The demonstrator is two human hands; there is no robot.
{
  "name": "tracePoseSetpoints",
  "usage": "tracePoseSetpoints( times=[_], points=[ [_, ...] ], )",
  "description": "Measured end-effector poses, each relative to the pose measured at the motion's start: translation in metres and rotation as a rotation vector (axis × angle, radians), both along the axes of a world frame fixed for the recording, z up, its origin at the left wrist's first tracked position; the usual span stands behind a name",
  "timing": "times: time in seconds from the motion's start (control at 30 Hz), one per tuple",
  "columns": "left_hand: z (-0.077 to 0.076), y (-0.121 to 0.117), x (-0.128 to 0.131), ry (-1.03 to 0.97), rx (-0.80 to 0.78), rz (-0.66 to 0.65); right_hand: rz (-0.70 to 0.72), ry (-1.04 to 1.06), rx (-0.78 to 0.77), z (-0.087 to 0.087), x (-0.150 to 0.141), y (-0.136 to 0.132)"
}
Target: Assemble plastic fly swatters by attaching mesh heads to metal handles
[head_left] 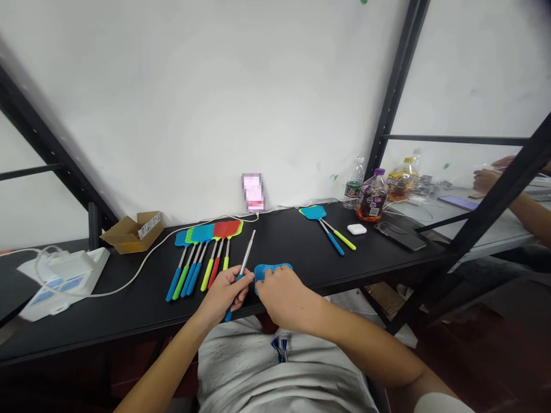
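Note:
My left hand [226,289] is closed around a fly swatter handle [248,252], a silver rod with a blue grip, tilted with its bare metal end pointing up and away. Just to its right, my right hand [287,298] is closed over a blue mesh swatter head [269,268] near the table's front edge; its fingers cover much of the mesh. The rod and the head look apart. Left of my hands, several fly swatters [202,233] in blue, green, yellow and red lie in an overlapping row. Farther right lie two more swatters [314,213], blue over yellow-green.
A phone [253,194] leans on the wall with a white cable. An open cardboard box [131,235] and white papers [81,287] are at left. Bottles [372,195], a white earbud case [356,229] and a dark phone [400,236] sit right. Another person's hands [488,178] show beyond the black frame.

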State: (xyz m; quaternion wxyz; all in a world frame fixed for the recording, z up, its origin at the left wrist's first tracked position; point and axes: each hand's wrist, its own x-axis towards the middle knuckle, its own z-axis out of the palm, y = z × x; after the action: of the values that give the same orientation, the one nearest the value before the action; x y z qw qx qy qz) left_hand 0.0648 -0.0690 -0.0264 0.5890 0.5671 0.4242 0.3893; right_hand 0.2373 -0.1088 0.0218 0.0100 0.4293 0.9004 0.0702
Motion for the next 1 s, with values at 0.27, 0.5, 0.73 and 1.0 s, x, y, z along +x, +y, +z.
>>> tracePoseSetpoints(
  times=[0.27, 0.5, 0.73, 1.0],
  points=[
    [-0.002, -0.001, 0.006, 0.008, -0.029, 0.16, 0.162, 0.12, 0.109, 0.009, 0.007, 0.001],
    [-0.001, 0.002, 0.002, -0.081, -0.018, 0.115, 0.18, 0.266, 0.192, 0.009, 0.007, 0.005],
    [-0.003, 0.003, -0.001, -0.275, 0.043, 0.222, 0.006, 0.54, 0.276, 0.017, 0.008, 0.008],
    [-0.005, 0.0, -0.002, -0.33, 0.126, 0.202, -0.293, 0.696, -0.041, 0.004, 0.026, 0.051]
  ],
)
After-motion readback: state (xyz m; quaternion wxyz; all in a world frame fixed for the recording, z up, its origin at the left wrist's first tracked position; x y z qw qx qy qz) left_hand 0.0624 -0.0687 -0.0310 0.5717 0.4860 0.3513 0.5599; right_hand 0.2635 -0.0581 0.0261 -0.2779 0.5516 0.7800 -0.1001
